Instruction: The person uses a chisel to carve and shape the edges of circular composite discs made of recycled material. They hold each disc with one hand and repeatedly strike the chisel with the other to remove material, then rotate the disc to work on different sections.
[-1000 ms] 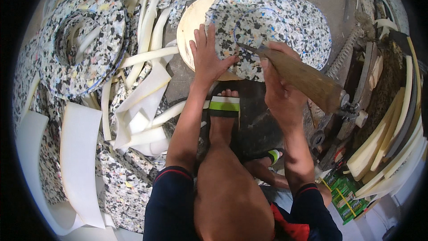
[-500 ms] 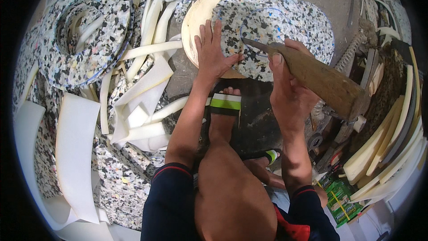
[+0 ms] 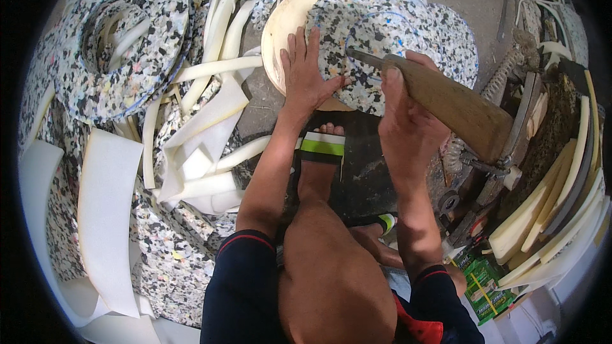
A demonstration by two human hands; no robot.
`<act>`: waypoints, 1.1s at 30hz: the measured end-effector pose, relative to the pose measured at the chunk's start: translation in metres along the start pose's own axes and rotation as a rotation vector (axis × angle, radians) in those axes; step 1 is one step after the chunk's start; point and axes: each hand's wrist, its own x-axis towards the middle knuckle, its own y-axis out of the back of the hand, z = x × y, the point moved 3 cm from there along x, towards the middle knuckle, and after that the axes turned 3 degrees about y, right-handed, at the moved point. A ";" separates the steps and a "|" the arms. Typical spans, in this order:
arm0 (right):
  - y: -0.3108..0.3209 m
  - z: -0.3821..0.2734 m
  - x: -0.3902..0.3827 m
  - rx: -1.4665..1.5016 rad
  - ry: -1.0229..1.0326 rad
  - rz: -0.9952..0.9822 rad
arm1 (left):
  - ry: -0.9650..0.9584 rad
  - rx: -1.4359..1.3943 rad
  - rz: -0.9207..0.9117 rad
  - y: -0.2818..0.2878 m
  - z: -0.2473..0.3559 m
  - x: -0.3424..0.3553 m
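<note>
A round of speckled foam (image 3: 376,22) in white, black and grey, with a blue circle drawn on it, lies partly over a pale round board (image 3: 280,32). My left hand (image 3: 306,73) rests flat with fingers spread, on the board and the foam's left edge. My right hand (image 3: 411,114) grips a knife (image 3: 456,102) by its thick wooden handle. Its short dark blade points left, with the tip at the blue line; how deep the tip goes, I cannot tell. A second speckled foam piece (image 3: 456,44) shows behind the round on the right.
Speckled foam rings (image 3: 137,0) are stacked at the far left, with white foam strips (image 3: 111,216) and offcuts around them. To the right stand a metal clamp (image 3: 510,169), curved foam strips (image 3: 561,191) and green packets (image 3: 481,286). My sandalled foot (image 3: 323,143) is just below the board.
The knife's handle end and my right hand have shifted slightly left, while the blade tip stays about where it was. My left hand keeps its place on the foam.
</note>
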 end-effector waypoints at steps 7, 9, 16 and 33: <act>-0.011 0.005 0.008 -0.207 0.120 -0.024 | -0.007 0.002 0.003 0.002 -0.001 0.000; -0.007 0.001 0.008 -0.155 0.142 0.018 | -0.035 -0.011 0.042 0.002 0.000 0.000; -0.022 -0.002 0.023 -0.279 0.064 -0.050 | -0.020 -0.002 0.016 0.002 -0.001 0.000; 0.211 -0.081 -0.004 -0.208 -0.123 0.411 | -0.111 0.105 0.222 0.023 0.045 0.032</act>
